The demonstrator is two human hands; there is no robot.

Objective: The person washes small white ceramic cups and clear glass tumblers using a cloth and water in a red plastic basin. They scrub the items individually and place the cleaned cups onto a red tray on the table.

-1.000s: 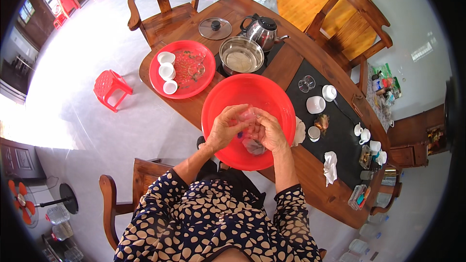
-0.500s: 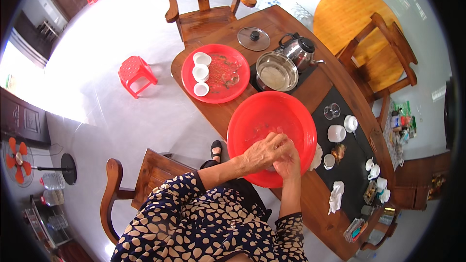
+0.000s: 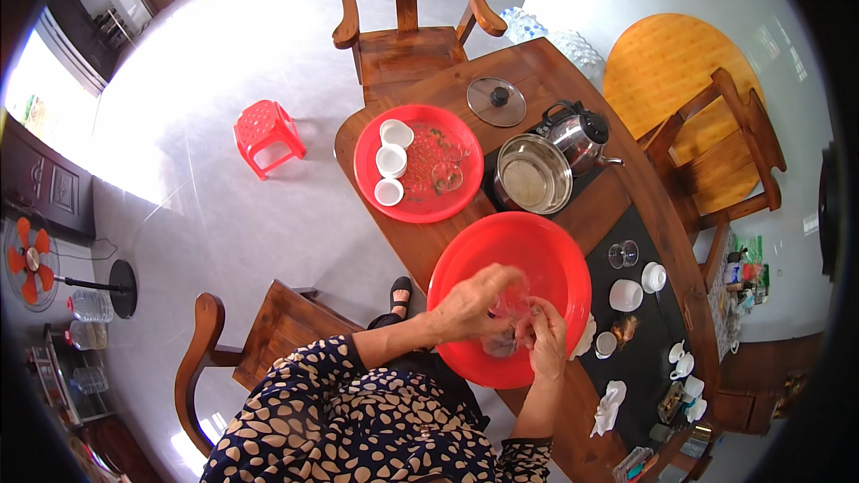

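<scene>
Both my hands are over a large red plastic basin at the table's near edge. My left hand, its fingers blurred, curls around a small clear glass cup. On the cup's other side, my right hand pinches it with thumb and fingers. The cup's outline is partly hidden by my fingers. Below my hands, in the basin, lies something clear and shiny that I cannot make out.
A red tray holds white cups and clear glassware. Behind the basin stand a steel pot, a kettle and a glass lid. White teaware and a crumpled tissue lie on the right.
My hands, close together before, have moved apart, and the clear cup now shows between them. My left fingers have lifted. The whole scene has shifted down a little in view.
</scene>
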